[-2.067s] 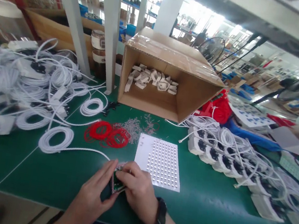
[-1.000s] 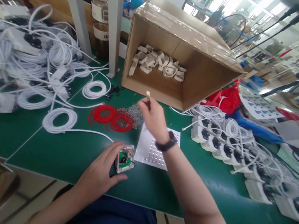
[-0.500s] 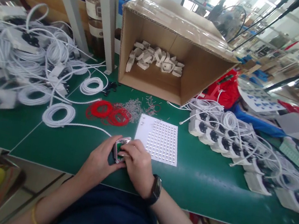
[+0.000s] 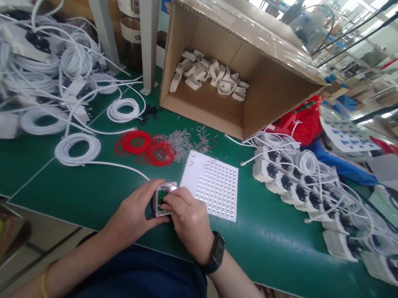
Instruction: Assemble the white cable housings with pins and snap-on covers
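Note:
My left hand grips a small white housing from its left side, thumb along the near edge. The housing's open face is turned up, and a green circuit board shows inside. My right hand is closed, its fingertips pressed together at the board; whatever they pinch is hidden. A white cable runs from the housing's far left corner to a coil. Just right of the fingers lies a white sheet with rows of small, shiny round pieces.
Red rings and a pile of screws lie beyond my hands. A cardboard box on its side holds white housings. Coiled cables heap at left; cabled white units line the right. A metal post stands behind.
The right hand has shifted slightly right, and its fingers have drawn back a little, so more of the board shows. The left hand keeps its hold on the housing. The view has shifted slightly.

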A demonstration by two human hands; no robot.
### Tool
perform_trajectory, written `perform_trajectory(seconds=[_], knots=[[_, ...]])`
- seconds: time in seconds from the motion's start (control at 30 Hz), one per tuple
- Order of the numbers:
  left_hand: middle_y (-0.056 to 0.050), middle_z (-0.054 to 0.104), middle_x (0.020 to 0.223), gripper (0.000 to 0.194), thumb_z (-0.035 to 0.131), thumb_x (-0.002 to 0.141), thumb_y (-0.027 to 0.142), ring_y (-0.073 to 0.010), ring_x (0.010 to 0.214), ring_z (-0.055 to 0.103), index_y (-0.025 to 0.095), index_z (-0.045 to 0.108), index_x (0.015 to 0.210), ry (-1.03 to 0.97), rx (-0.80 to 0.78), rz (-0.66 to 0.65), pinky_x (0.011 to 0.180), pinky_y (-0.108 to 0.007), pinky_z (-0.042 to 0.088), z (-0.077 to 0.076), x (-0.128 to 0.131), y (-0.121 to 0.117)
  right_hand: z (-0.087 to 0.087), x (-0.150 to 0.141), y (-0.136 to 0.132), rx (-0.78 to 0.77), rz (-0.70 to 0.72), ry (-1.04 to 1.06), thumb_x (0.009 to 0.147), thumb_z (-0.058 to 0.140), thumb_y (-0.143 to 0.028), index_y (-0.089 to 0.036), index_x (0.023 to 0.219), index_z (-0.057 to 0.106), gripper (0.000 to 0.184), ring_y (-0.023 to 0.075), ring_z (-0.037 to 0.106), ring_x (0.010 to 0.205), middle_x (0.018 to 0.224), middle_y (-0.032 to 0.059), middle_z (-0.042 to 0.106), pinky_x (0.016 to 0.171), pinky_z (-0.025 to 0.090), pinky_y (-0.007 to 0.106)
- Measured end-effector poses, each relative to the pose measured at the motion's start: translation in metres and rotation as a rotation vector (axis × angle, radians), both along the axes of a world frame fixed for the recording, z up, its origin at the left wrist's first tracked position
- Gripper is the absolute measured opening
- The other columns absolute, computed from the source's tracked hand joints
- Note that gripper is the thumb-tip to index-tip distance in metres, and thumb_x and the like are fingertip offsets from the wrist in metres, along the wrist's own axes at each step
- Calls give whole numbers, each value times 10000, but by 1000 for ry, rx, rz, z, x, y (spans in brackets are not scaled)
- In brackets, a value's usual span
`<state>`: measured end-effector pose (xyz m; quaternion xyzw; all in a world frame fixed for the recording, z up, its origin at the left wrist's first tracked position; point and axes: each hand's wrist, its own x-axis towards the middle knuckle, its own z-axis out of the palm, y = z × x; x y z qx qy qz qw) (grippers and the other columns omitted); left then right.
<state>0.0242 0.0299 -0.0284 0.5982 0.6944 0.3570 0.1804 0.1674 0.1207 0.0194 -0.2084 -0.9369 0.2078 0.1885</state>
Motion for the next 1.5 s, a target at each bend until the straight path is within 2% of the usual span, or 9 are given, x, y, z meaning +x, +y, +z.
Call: perform_trajectory(seconds=[0.23, 0.4, 0.53, 0.73, 0.87, 1.0, 1.13, 1.33, 1.5], knots=[[-105, 560, 1196, 539, 633, 780, 332, -222, 1103, 554, 189, 389, 1238, 4, 67, -25, 963, -344, 445, 10, 0, 1, 26, -6, -6, 146, 75, -259, 916, 401, -110, -145, 1038, 566, 208, 146, 602, 750, 1007, 62, 611, 564, 471, 236], [-84, 570, 1179, 537, 643, 735, 210, -214, 1084, 565, 194, 405, 1216, 3, 36, -17, 954, -333, 455, 10, 0, 3, 17, -13, -18, 74, -53, -202, 915, 394, -117, -138, 1032, 564, 207, 158, 608, 773, 1052, 81, 598, 560, 494, 243], [-88, 556, 1200, 545, 644, 751, 280, -220, 1098, 555, 198, 395, 1230, 6, 27, -12, 962, -345, 449, 6, 0, 2, 8, -10, -19, -54, -131, 1, 895, 405, -97, -166, 1106, 555, 268, 162, 596, 870, 1059, 85, 588, 642, 511, 240], [-96, 519, 1255, 626, 653, 760, 345, -233, 1162, 509, 215, 342, 1288, 5, -23, -25, 996, -372, 421, 3, -2, -1, 12, 5, -14, -448, -440, 413, 810, 548, -124, -194, 826, 608, 94, 127, 575, 683, 767, 7, 611, 638, 486, 234], [-104, 500, 1288, 714, 679, 743, 372, -243, 1200, 480, 227, 302, 1332, 21, 18, -51, 1026, -397, 398, 5, -3, -1, 10, 7, -18, -645, -366, 360, 822, 556, -148, -189, 842, 642, 97, 126, 605, 711, 793, 10, 656, 654, 487, 222], [-85, 501, 1287, 615, 655, 772, 346, -228, 1219, 463, 255, 367, 1308, 25, 70, -106, 1046, -391, 387, 5, -4, 0, -1, 2, -23, -436, -270, 315, 804, 535, -54, -188, 939, 651, 222, 137, 622, 841, 904, 33, 676, 773, 490, 236], [-85, 509, 1281, 564, 628, 799, 314, -225, 1203, 483, 261, 390, 1307, 26, 106, -105, 1024, -384, 415, 3, -3, 0, -6, 0, -19, -198, -198, 152, 862, 479, -89, -183, 952, 641, 208, 139, 606, 826, 921, 60, 630, 704, 500, 227], [-140, 513, 1294, 719, 634, 775, 406, -256, 1174, 520, 194, 283, 1366, 55, 85, -42, 1003, -411, 433, 3, -2, -1, 20, -2, -5, 47, 24, -231, 879, 474, -100, -183, 949, 595, 162, 138, 593, 713, 965, 32, 617, 530, 444, 224], [-128, 532, 1279, 646, 638, 769, 345, -251, 1157, 538, 194, 337, 1320, 21, 55, -8, 990, -400, 445, 2, -1, 0, 32, -9, -12, 122, -38, -359, 860, 476, -70, -180, 1029, 532, 210, 154, 597, 628, 1013, 45, 611, 471, 416, 260]])
